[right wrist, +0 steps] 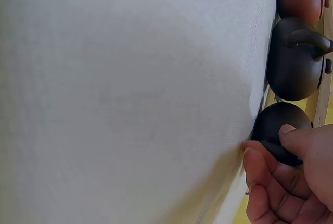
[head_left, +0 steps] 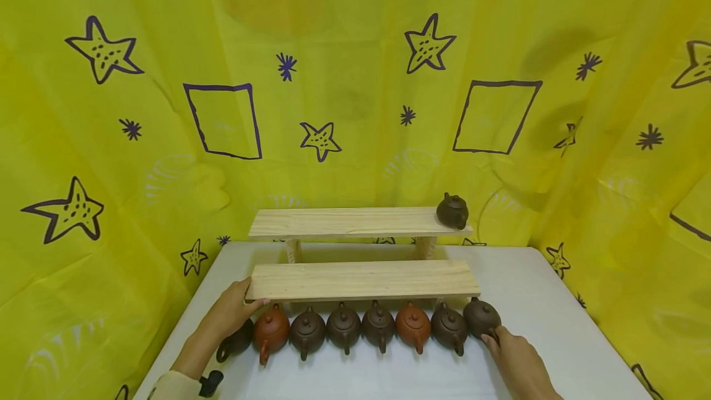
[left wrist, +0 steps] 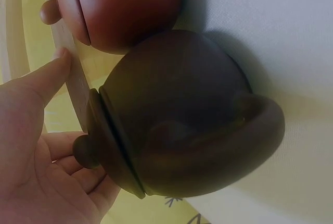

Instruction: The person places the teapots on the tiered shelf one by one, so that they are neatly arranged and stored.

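Note:
At the left end of the lower wooden shelf, my left hand grips the board's end, thumb along its front edge. Just below that hand is a dark teapot, large in the left wrist view, beside a red teapot. My right hand pinches the handle of the rightmost dark teapot between thumb and fingers; the right wrist view shows the thumb on this teapot. It stands by the shelf's right end, next to another dark teapot.
Several more teapots, dark ones and a red one, stand in a row before the shelf on the white table. The upper shelf holds a small dark teapot at its right end. Yellow patterned cloth surrounds the table.

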The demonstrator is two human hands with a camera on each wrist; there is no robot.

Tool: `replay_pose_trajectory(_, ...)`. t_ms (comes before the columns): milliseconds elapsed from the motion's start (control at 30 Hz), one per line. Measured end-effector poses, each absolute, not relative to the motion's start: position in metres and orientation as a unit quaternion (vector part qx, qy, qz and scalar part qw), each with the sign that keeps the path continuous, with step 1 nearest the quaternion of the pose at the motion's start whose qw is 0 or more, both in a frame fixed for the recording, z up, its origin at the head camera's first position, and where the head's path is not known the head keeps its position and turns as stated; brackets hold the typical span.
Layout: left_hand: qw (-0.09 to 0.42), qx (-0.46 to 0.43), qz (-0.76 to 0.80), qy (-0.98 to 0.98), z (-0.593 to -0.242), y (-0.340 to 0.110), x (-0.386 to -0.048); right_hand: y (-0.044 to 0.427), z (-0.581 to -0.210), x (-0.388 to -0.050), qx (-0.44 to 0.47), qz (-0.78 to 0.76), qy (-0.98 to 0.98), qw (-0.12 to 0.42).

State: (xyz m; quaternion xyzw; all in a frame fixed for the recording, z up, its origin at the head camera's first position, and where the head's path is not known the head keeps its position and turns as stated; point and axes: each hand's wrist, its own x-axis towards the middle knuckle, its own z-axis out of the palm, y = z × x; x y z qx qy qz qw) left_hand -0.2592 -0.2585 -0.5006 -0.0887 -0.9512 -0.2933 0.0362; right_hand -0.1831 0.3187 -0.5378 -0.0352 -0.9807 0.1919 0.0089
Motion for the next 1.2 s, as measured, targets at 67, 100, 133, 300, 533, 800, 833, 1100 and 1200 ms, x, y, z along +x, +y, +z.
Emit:
replay_pose_trajectory(67,0.036,-0.090,-0.294,-0.951,-0.500,-0.259,-0.258,0.319,-0.538,-0.184,-0.040,0.192,-0.981,0.001)
replay_pose_trajectory(100,0.036,-0.090,-0.295,-0.951,-0.500,-0.259,-0.258,0.320,-0.538,-0.184,-0.043,0.192,-0.980,-0.003)
replay_pose_trajectory(133,0.035,-0.088,-0.297,-0.950,-0.501,-0.259,-0.258,0.320,-0.538,-0.184,-0.045,0.193,-0.980,-0.006)
replay_pose_trajectory(300,0.033,-0.085,-0.298,-0.950,-0.500,-0.259,-0.258,0.324,-0.539,-0.184,-0.050,0.195,-0.979,-0.010)
replay_pose_trajectory(533,0.029,-0.083,-0.299,-0.950,-0.502,-0.259,-0.258,0.333,-0.540,-0.182,-0.054,0.195,-0.979,-0.001)
replay_pose_trajectory(800,0.027,-0.083,-0.298,-0.951,-0.502,-0.259,-0.258,0.342,-0.538,-0.180,-0.050,0.197,-0.979,0.010)
replay_pose_trajectory(833,0.027,-0.084,-0.297,-0.951,-0.502,-0.259,-0.258,0.343,-0.538,-0.179,-0.050,0.197,-0.979,0.010)
replay_pose_trajectory(1100,0.034,-0.085,-0.289,-0.953,-0.500,-0.259,-0.259,0.348,-0.530,-0.176,-0.055,0.203,-0.977,0.020)
replay_pose_trajectory(1200,0.033,-0.087,-0.291,-0.952,-0.500,-0.259,-0.258,0.351,-0.522,-0.176,-0.046,0.202,-0.978,0.036)
